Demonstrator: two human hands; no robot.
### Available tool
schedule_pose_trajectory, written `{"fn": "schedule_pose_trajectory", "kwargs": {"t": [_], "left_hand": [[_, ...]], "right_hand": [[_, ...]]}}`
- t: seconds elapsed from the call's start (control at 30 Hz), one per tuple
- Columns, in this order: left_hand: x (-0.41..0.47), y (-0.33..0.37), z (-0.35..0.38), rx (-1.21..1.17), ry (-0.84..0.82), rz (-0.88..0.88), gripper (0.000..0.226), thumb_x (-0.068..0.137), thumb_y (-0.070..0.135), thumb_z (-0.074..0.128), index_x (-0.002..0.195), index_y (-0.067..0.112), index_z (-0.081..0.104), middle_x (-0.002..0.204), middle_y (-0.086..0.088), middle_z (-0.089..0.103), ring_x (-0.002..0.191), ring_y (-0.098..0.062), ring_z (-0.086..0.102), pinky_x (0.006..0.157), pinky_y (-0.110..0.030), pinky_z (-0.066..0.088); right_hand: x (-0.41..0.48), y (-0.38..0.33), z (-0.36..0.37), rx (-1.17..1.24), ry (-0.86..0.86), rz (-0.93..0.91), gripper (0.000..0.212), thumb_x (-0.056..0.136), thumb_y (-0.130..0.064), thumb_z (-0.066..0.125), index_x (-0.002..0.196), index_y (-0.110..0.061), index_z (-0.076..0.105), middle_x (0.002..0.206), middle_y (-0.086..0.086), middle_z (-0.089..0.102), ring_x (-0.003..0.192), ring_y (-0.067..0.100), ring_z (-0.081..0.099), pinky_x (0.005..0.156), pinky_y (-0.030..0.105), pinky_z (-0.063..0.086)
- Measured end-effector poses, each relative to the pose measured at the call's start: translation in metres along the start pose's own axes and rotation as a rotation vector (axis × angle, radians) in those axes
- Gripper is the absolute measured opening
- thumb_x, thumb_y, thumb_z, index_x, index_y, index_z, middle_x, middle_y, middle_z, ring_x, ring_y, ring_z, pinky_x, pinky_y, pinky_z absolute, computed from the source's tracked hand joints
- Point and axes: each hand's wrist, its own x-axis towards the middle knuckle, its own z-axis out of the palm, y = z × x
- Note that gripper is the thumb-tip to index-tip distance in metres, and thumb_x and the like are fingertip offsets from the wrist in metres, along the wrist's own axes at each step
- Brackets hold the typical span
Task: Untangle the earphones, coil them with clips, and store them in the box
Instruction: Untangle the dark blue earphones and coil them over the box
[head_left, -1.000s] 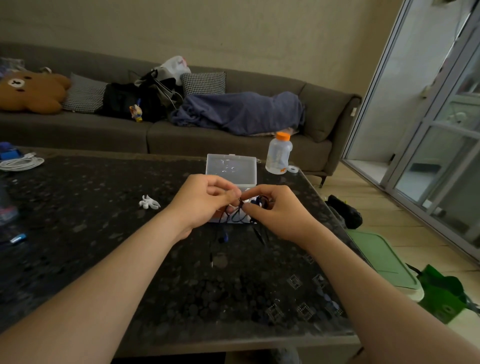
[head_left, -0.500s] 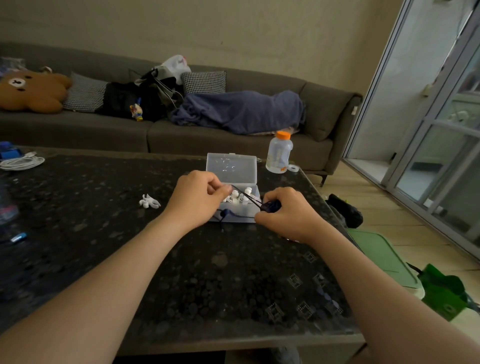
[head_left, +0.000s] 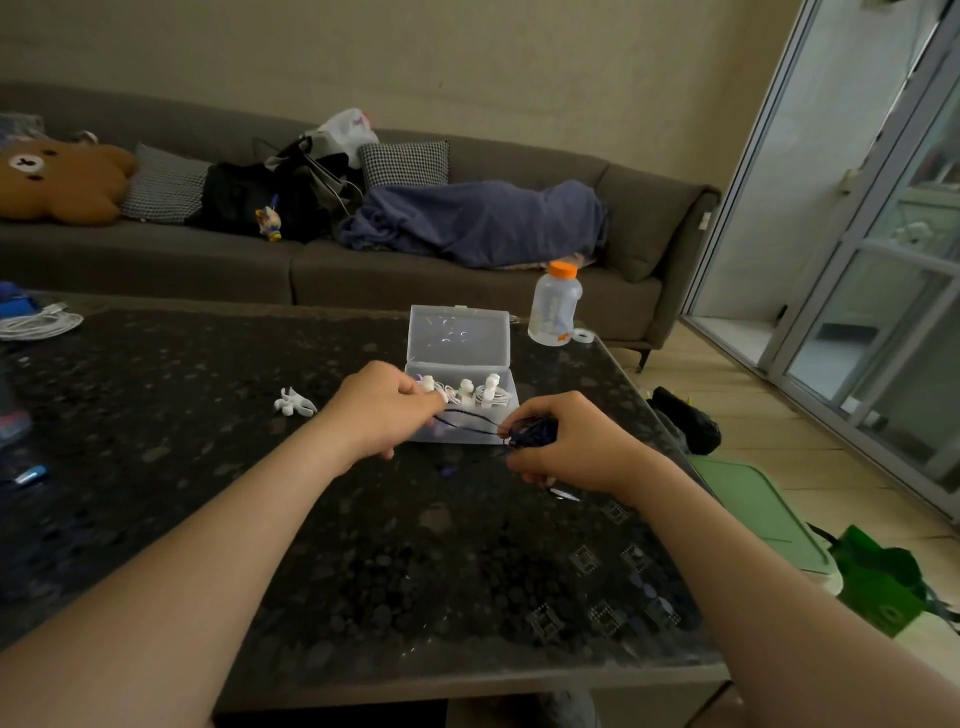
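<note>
A dark blue earphone cable stretches between my two hands just in front of the clear plastic box. My left hand pinches one end of the cable. My right hand grips a bundled coil of the same cable. The box stands open, lid up, and holds white earphones wound on white clips. A loose white clip lies on the dark table to the left of my left hand.
A plastic bottle with an orange cap stands behind the box at the table's right edge. White cable coil lies at far left. A sofa with cushions and a blanket runs behind. Green bin and green bag sit on the floor.
My hands have moved apart, drawing the cable taut between them. The right hand dropped lower and to the right with the coil; the white earphones in the box have come into view.
</note>
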Motion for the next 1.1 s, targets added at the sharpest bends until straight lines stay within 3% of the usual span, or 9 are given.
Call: {"fn": "schedule_pose_trajectory", "kwargs": {"t": [0.13, 0.23, 0.37, 0.63, 0.7, 0.73, 0.77, 0.83, 1.1], "left_hand": [[-0.008, 0.006, 0.008, 0.065, -0.271, -0.147, 0.060, 0.108, 0.058, 0.040, 0.098, 0.013, 0.078, 0.079, -0.007, 0.079, 0.052, -0.018, 0.062, 0.055, -0.029, 0.051], [-0.013, 0.012, 0.010, -0.114, -0.419, -0.158, 0.082, 0.104, 0.075, 0.027, 0.106, 0.010, 0.077, 0.093, -0.011, 0.081, 0.074, -0.023, 0.074, 0.081, -0.037, 0.057], [-0.013, 0.019, 0.006, -0.215, -0.379, -0.003, 0.072, 0.099, 0.078, 0.039, 0.109, 0.017, 0.075, 0.086, -0.006, 0.080, 0.096, -0.021, 0.076, 0.102, -0.045, 0.051], [-0.015, 0.019, 0.002, -0.331, -0.149, 0.051, 0.032, 0.108, 0.038, 0.059, 0.097, 0.019, 0.081, 0.073, 0.006, 0.064, 0.067, -0.014, 0.052, 0.057, -0.029, 0.045], [-0.015, 0.020, -0.001, -0.333, -0.094, 0.013, 0.030, 0.107, 0.038, 0.060, 0.096, 0.019, 0.081, 0.081, 0.020, 0.034, 0.070, -0.022, 0.054, 0.060, -0.031, 0.045], [-0.014, 0.019, -0.001, -0.305, -0.067, 0.004, 0.030, 0.106, 0.038, 0.060, 0.096, 0.020, 0.081, 0.122, -0.003, 0.056, 0.078, -0.023, 0.058, 0.064, -0.033, 0.049], [-0.013, 0.017, -0.001, -0.275, -0.040, -0.003, 0.029, 0.106, 0.038, 0.060, 0.096, 0.020, 0.081, 0.096, 0.013, 0.062, 0.083, -0.022, 0.059, 0.068, -0.035, 0.052], [-0.011, 0.013, 0.000, -0.223, -0.004, -0.032, 0.029, 0.106, 0.036, 0.061, 0.093, 0.021, 0.081, 0.094, 0.020, 0.056, 0.082, -0.020, 0.055, 0.070, -0.036, 0.052], [-0.006, 0.004, -0.001, -0.111, 0.089, -0.098, 0.035, 0.108, 0.042, 0.056, 0.095, 0.019, 0.079, 0.076, -0.004, 0.061, 0.047, -0.016, 0.044, 0.051, -0.029, 0.041]], "right_hand": [[-0.001, -0.003, 0.001, 0.188, -0.017, -0.008, 0.022, 0.093, -0.009, 0.080, 0.113, -0.015, 0.075, 0.094, 0.010, 0.080, 0.088, 0.024, 0.080, 0.088, 0.043, 0.066], [-0.002, -0.007, 0.003, 0.248, -0.001, -0.057, 0.023, 0.095, -0.014, 0.078, 0.117, -0.017, 0.074, 0.103, 0.008, 0.080, 0.094, 0.021, 0.079, 0.091, 0.044, 0.065], [-0.006, -0.017, 0.006, 0.290, -0.080, -0.056, 0.028, 0.100, -0.023, 0.074, 0.127, -0.019, 0.067, 0.105, 0.007, 0.080, 0.093, 0.026, 0.080, 0.085, 0.039, 0.065], [-0.006, -0.015, 0.002, 0.542, -0.316, 0.066, 0.062, 0.093, 0.012, 0.069, 0.143, -0.021, 0.054, 0.121, 0.025, 0.074, 0.106, 0.041, 0.076, 0.094, 0.046, 0.062], [-0.008, -0.015, 0.001, 0.482, -0.290, 0.090, 0.051, 0.098, 0.007, 0.065, 0.141, -0.020, 0.054, 0.112, 0.023, 0.077, 0.100, 0.037, 0.078, 0.087, 0.040, 0.064], [-0.009, -0.015, 0.000, 0.423, -0.257, 0.089, 0.042, 0.102, 0.000, 0.064, 0.138, -0.019, 0.056, 0.106, 0.021, 0.079, 0.094, 0.034, 0.080, 0.082, 0.038, 0.064], [-0.009, -0.015, 0.001, 0.358, -0.212, 0.083, 0.032, 0.104, -0.007, 0.063, 0.134, -0.019, 0.060, 0.102, 0.019, 0.080, 0.087, 0.031, 0.080, 0.075, 0.036, 0.065], [-0.008, -0.014, 0.001, 0.204, -0.104, 0.046, 0.017, 0.105, -0.016, 0.064, 0.121, -0.018, 0.070, 0.097, 0.012, 0.081, 0.073, 0.023, 0.076, 0.063, 0.030, 0.063], [-0.007, -0.014, 0.002, 0.191, 0.060, -0.011, 0.019, 0.099, -0.038, 0.072, 0.099, -0.019, 0.075, 0.086, 0.006, 0.074, 0.062, 0.015, 0.065, 0.064, 0.025, 0.057]]}}
